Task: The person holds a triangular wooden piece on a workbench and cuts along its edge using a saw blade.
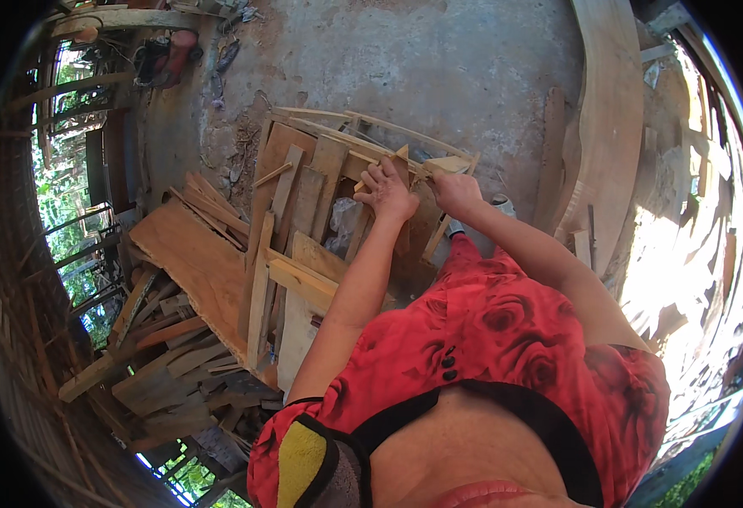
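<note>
Left fingers [372, 173] clasp a wood strip [402, 152]; right fingers [442, 181] bunch against pale wood [450, 163], hold unclear.

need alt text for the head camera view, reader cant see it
A person's bare left hand is at a thin yellowish wooden strip, the right hand at a pale wooden piece, close together above brown wooden boards. The person wears a red rose-patterned garment. Brown wooden scraps are heaped left; a long pale plank runs along the right.

A long wooden board [613, 127] runs along the right; timber offcuts [155, 394] lie heaped at left; greenery [56, 190] shows outside.
</note>
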The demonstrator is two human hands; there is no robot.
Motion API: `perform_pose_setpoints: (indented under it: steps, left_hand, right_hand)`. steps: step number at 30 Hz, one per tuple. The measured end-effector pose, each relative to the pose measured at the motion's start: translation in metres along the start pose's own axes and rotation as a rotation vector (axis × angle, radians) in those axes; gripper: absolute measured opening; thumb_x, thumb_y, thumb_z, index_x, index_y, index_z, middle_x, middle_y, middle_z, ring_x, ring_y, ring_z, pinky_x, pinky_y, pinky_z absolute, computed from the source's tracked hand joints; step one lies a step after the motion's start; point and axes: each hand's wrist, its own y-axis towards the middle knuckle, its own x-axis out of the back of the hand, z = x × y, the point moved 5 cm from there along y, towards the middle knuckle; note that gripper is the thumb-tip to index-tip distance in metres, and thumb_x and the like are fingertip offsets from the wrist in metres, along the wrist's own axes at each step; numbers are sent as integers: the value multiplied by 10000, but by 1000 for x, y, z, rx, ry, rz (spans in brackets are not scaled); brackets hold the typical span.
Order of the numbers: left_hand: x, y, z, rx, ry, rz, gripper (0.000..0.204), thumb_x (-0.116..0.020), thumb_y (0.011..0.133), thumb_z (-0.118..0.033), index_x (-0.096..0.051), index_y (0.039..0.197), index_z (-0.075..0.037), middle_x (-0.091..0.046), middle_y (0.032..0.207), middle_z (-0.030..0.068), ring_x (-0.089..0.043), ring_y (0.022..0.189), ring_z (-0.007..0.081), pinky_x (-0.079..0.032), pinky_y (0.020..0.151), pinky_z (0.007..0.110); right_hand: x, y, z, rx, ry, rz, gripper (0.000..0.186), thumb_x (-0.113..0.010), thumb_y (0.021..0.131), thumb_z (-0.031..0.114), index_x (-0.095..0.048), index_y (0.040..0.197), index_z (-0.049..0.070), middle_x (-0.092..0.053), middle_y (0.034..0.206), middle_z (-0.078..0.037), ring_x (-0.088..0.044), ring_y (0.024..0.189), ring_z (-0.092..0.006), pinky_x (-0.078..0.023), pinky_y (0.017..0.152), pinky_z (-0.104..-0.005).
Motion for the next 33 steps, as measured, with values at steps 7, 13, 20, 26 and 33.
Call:
perform_pose_setpoints:
  steps: [7, 13, 20, 26, 33]
  left_hand:
    - [1, 2, -2, 46, 5, 47, 994, -720, 624, -292, -152, 1413, -85, -272, 1361, 146, -229, 1294, 338, -252, 919, 662]
    - [0, 3, -1, 50, 17, 63, 1004, -736, 622, -311, -153, 1412, -105, -263, 1375, 147, -218, 1307, 340, -250, 926, 660]
    - [1, 2, -1, 20, 9, 18, 918, -735, 619, -263, -196, 1348, -117, -303, 1308, 140, -250, 1262, 340, -248, 914, 675]
    - [0, -1, -5, 20, 6, -5, 888, -744, 616, -271, -225, 1321, -115, -317, 1293, 140, -276, 1249, 337, -255, 908, 672]
    - [7, 1, 0, 30, 5, 34, 930, -738, 621, -307, -209, 1363, -122, -320, 1332, 158, -274, 1276, 341, -282, 900, 644]
  right_hand:
    - [16, -31, -22, 77, 29, 31, 281, -487, 902, 321, -575, 899, 55, -635, 736, -188, -625, 704, -375, -473, 619, -487]
    - [19, -72, -58, 32, -56, 118, 260, -473, 912, 305, -580, 925, 68, -646, 742, -176, -639, 712, -362, -484, 605, -488]
    - [8, -35, -38, 47, -1, 21, 249, -475, 907, 293, -573, 903, 65, -626, 715, -191, -621, 680, -374, -465, 599, -493]
    - [-5, 29, 6, 72, 10, -59, 243, -490, 884, 274, -615, 906, 66, -640, 785, -200, -635, 771, -361, -483, 652, -475]
    - [3, -52, -37, -7, -56, 15, 240, -472, 898, 280, -578, 917, 65, -634, 729, -186, -631, 702, -365, -481, 619, -485]
